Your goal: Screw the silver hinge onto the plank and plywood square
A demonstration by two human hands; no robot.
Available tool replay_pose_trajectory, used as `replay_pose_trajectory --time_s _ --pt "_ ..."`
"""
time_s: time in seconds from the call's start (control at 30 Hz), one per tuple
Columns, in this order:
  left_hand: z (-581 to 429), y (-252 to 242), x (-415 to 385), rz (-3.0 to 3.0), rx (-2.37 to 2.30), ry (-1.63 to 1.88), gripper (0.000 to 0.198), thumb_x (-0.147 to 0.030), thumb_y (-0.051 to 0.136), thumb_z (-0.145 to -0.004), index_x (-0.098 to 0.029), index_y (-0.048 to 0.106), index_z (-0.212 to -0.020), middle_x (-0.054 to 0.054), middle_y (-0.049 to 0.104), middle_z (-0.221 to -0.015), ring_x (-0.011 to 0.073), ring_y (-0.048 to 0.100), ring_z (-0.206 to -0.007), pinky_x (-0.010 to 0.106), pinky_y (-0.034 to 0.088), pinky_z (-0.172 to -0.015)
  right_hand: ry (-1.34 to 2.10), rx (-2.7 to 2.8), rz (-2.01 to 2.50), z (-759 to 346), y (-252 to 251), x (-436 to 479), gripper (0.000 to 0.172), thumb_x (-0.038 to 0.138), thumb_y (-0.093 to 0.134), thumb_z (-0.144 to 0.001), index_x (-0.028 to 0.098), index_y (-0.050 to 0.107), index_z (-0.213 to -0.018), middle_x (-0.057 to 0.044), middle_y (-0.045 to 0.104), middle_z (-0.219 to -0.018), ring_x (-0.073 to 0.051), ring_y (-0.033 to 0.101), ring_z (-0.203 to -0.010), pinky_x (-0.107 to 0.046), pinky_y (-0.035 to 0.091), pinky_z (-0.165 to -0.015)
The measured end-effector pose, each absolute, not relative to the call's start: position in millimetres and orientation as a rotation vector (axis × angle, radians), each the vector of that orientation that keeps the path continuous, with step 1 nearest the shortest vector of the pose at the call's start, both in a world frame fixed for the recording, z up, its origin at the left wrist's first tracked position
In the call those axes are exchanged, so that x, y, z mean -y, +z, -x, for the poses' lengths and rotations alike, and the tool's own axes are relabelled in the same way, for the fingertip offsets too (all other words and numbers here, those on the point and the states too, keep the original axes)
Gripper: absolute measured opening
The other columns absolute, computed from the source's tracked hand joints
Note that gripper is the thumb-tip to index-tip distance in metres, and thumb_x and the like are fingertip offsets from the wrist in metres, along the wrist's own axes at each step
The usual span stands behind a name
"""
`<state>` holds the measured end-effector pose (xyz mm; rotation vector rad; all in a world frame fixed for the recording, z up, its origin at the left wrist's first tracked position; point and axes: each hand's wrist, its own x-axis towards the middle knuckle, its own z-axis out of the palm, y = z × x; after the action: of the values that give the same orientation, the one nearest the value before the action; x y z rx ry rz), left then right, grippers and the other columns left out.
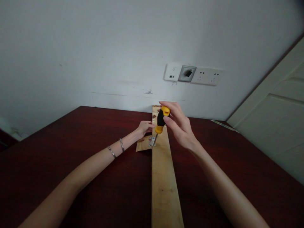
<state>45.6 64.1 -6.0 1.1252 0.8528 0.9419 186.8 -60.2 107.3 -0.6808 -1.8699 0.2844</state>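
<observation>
My right hand (180, 126) is closed around the yellow and black handle of a screwdriver (161, 120). The screwdriver slants downward, and its tip meets a small metal hinge (153, 141). That hinge joins a long wooden board (163, 177) to a short wooden piece (143, 144) on its left. Just beyond the short piece, my left hand (145, 127) grips the left edge of the long board, its fingers bent against the wood. Some of those fingertips are hidden by the board.
The dark red tabletop (106, 193) carries the boards and ends against a white wall (106, 47). Sockets and a switch panel (204, 75) are on the wall. A thin pale strip (224, 125) lies near the far right edge, beside a white door (285, 104).
</observation>
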Motion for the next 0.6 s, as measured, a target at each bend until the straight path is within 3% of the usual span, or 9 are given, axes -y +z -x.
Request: replay_pose_trajectory --time_s 0.13,0.4,0.6 --pt "-47.5 -9.7 -68.3 -1.096 -0.847 0.952 0.006 -0.005 0.065 -0.067 -0.010 0.064 -0.071 0.003 0.065 -0.063 0.0120 0.058 -0.054 0.023 0.049 -0.057 0.422 1.862 0.618 -189.4 104.8 58.3 0.041 0.026 0.045 -0.094 0.031 0.047 -0.134 -0.004 0.059 -0.121 -0.021 0.057 -0.110 -0.044 0.047 -0.096" --pt "-47.9 -23.2 -77.9 -1.103 -0.809 0.970 0.015 -0.009 0.070 -0.066 -0.013 0.068 -0.079 0.004 0.070 -0.076 0.0149 0.064 -0.064 0.023 0.051 -0.058 0.280 1.747 0.719 -181.8 98.1 51.6 0.034 0.032 0.065 -0.083 0.027 0.055 -0.115 -0.004 0.056 -0.109 -0.019 0.057 -0.098 -0.036 0.052 -0.083" --pt "-47.9 -24.1 -79.4 -1.094 -0.804 0.966 0.008 -0.014 0.072 -0.067 -0.012 0.066 -0.072 0.006 0.070 -0.075 0.0152 0.063 -0.062 0.026 0.053 -0.061 0.363 1.879 0.661 -186.9 99.6 55.3 0.041 0.029 0.049 -0.092 0.030 0.046 -0.133 -0.005 0.056 -0.127 -0.022 0.055 -0.113 -0.041 0.048 -0.094"
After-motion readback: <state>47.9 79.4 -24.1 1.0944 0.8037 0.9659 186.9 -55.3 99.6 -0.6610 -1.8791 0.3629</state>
